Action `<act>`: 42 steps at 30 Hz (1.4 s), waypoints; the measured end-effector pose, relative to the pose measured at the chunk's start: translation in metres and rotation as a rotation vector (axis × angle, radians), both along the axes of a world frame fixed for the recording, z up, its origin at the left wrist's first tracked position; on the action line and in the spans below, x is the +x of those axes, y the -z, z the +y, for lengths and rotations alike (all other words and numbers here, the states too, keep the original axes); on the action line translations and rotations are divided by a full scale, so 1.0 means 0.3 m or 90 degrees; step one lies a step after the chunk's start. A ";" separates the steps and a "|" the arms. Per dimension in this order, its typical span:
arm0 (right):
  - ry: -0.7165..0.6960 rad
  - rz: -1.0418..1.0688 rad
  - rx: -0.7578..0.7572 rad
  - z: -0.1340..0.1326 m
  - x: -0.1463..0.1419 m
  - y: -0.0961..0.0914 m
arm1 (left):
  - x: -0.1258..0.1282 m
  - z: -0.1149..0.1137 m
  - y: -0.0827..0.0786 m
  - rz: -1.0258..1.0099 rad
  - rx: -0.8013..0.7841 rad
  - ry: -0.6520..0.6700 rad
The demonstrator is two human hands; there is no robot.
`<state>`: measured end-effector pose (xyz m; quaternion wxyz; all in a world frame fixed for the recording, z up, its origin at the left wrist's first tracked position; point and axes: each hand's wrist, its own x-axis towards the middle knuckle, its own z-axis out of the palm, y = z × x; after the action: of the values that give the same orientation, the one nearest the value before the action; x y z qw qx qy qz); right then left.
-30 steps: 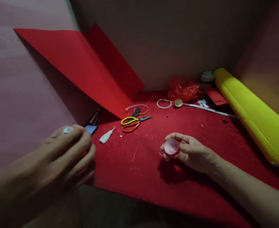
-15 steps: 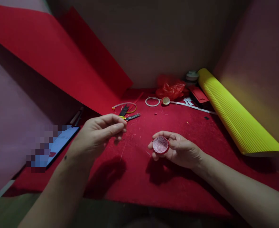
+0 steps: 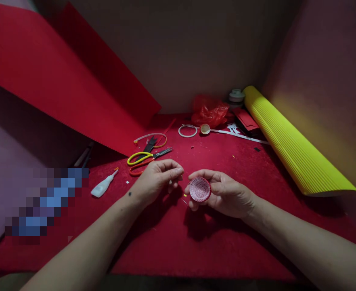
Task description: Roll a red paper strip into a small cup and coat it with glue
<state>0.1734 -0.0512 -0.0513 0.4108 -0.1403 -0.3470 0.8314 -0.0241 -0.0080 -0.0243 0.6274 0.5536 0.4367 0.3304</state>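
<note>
A small round cup [image 3: 199, 189] with a red edge and a pinkish-white, ridged inside rests in the fingers of my right hand [image 3: 231, 196]. Its hollow faces up towards me. Just to its left, my left hand [image 3: 162, 178] is closed in a pinch, thumb against forefinger. Whatever is between those fingertips, if anything, is too small to make out. The left hand and the cup are apart. Behind my left hand lie scissors [image 3: 163, 153] with one yellow and one red handle.
A white squeeze bottle [image 3: 102, 187] lies on the red cloth [image 3: 166, 250] at left. Behind are a white ring coil [image 3: 187, 136], a small tan-lined cup [image 3: 205, 129], a white strip [image 3: 244, 137] and a red plastic bag [image 3: 210, 111]. A yellow corrugated roll [image 3: 296, 141] lies right; a red sheet [image 3: 75, 89] leans left.
My left hand has moved right, closer to the cup, still pinched. My right hand keeps hold of the cup. The view has shifted, and the squeeze bottle and scissor handles now show.
</note>
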 end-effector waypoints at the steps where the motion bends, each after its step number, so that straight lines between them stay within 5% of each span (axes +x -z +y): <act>1: -0.003 0.001 0.003 0.000 0.001 0.002 | 0.008 -0.003 0.010 0.009 -0.004 0.012; 8: -0.028 -0.018 0.004 -0.006 -0.003 0.009 | 0.066 -0.020 0.047 0.058 0.034 0.045; 21: -0.060 -0.024 -0.025 -0.009 0.005 0.021 | 0.049 -0.025 0.061 0.075 0.053 0.090; 42: 0.021 -0.012 0.008 0.005 0.013 0.007 | 0.034 -0.025 0.061 0.158 0.140 0.123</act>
<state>0.1772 -0.0496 -0.0534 0.4219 -0.1512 -0.3533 0.8212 -0.0139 -0.0157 -0.0426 0.5332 0.6948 0.4166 0.2437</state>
